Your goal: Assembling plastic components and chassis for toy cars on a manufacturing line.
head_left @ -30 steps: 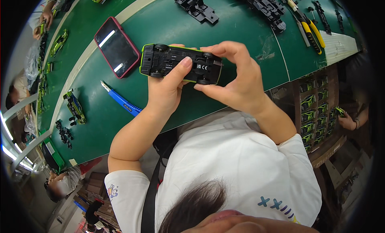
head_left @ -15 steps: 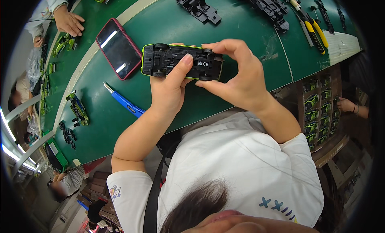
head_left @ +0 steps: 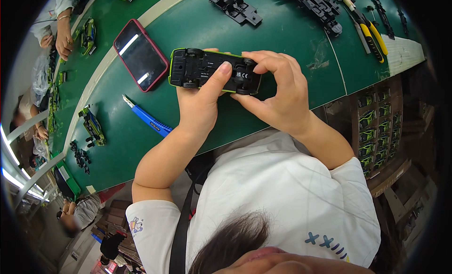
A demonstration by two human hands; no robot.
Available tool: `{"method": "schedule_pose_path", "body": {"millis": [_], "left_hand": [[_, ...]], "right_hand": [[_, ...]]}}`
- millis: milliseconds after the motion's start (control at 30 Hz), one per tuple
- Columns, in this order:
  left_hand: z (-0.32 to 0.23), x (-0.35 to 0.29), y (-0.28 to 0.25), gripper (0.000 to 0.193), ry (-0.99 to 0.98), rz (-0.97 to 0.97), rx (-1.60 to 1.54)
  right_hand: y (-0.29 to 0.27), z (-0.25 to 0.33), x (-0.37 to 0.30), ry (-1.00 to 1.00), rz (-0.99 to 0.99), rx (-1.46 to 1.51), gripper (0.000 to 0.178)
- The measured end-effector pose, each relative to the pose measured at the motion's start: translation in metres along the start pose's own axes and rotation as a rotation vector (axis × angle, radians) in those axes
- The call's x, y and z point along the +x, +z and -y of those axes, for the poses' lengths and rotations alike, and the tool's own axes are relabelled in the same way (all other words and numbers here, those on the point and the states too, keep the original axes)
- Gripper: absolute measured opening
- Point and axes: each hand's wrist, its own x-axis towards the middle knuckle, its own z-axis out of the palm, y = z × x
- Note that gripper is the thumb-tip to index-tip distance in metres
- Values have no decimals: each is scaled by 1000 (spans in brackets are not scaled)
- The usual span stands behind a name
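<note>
Green worktop (head_left: 282,57), near edge runs diagonally just under both wrists; a pale strip (head_left: 155,15) crosses it at upper left. Open green surface lies between the toy car and the near edge, and left of the left forearm down to the blue utility knife (head_left: 146,117).

Toy car (head_left: 214,77), green body, black underside up, held just above the worktop at centre, lengthwise left-right. Left hand (head_left: 200,106) comes up from below, thumb pressed on the middle of the underside, fingers wrapped behind the car's far side, clenched on it. Right hand (head_left: 282,92) grips the car's right end, index finger curled over the top by the rear wheels, thumb beneath; fingers closed on the car. Both forearms angle in from the lower edge, elbows bent.

Phone in a red case (head_left: 140,55) lies screen up just left of the car, near but apart. Black chassis parts (head_left: 235,5) sit at the far edge; yellow-handled pliers (head_left: 374,36) far right. Loose green car pieces (head_left: 92,125) at left.

Wooden tray with compartments (head_left: 376,128) stands right of the worktop, below its level, cells filled with small green cars. Another person's hand (head_left: 63,36) rests on the worktop at upper left.
</note>
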Motion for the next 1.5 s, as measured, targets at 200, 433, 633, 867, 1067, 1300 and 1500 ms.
{"method": "schedule_pose_path", "body": {"millis": [200, 433, 633, 867, 1067, 1300, 1500], "left_hand": [[3, 0, -2, 35, -3, 4, -54], [0, 1, -5, 36, -29, 16, -61], [1, 2, 2, 35, 24, -36, 7], [0, 1, -2, 31, 19, -10, -12], [-3, 2, -2, 29, 34, -40, 10], [1, 4, 2, 27, 105, -65, 48], [-6, 3, -2, 28, 13, -6, -17]], "right_hand": [[-10, -1, 10, 137, 136, 130, 54], [-12, 2, 13, 253, 163, 235, 54], [0, -5, 5, 5, 70, -18, 55], [-12, -2, 16, 271, 229, 218, 53], [-4, 3, 9, 146, 121, 75, 54], [0, 0, 8, -14, 50, -35, 53], [-4, 3, 8, 229, 99, 198, 52]]}}
